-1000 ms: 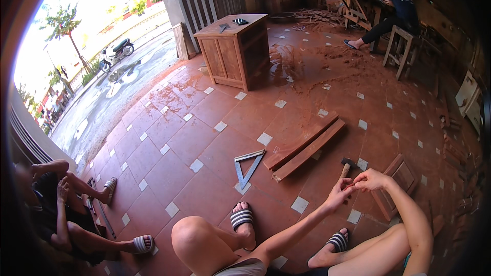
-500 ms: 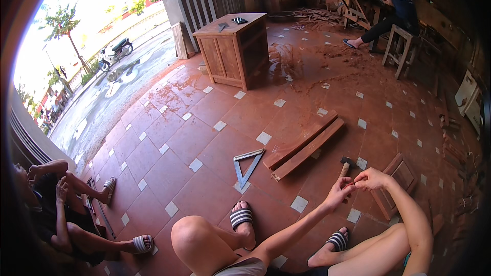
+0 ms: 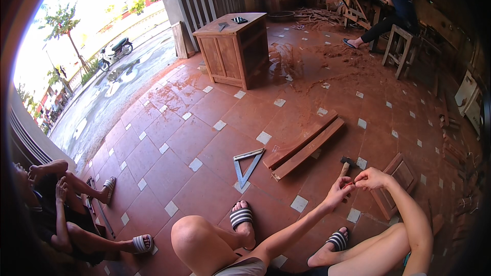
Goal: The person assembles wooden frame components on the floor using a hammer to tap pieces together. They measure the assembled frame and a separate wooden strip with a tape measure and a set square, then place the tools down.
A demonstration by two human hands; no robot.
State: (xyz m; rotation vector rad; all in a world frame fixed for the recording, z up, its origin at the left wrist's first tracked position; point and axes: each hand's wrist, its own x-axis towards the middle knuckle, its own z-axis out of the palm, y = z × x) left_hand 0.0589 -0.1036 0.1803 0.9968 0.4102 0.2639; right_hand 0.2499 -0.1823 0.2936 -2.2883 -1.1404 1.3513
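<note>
Barely shifted since a moment ago: left hand (image 3: 338, 190) and right hand (image 3: 369, 178) meeting fingertip to fingertip, pinching something too small to identify, above hammer (image 3: 347, 164) on floor (image 3: 204, 138).

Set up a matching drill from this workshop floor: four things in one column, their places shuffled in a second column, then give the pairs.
Things:
1. hammer
2. metal triangle square
3. wooden cabinet
4. two planks

Places:
A. standing on wet tiles near the doorway
B. lying side by side between the triangle and the hammer
C. flat on the tiles beyond the left striped sandal
D. on the floor just beyond the left hand and right hand

Pairs: 1-D, 2-C, 3-A, 4-B
</note>
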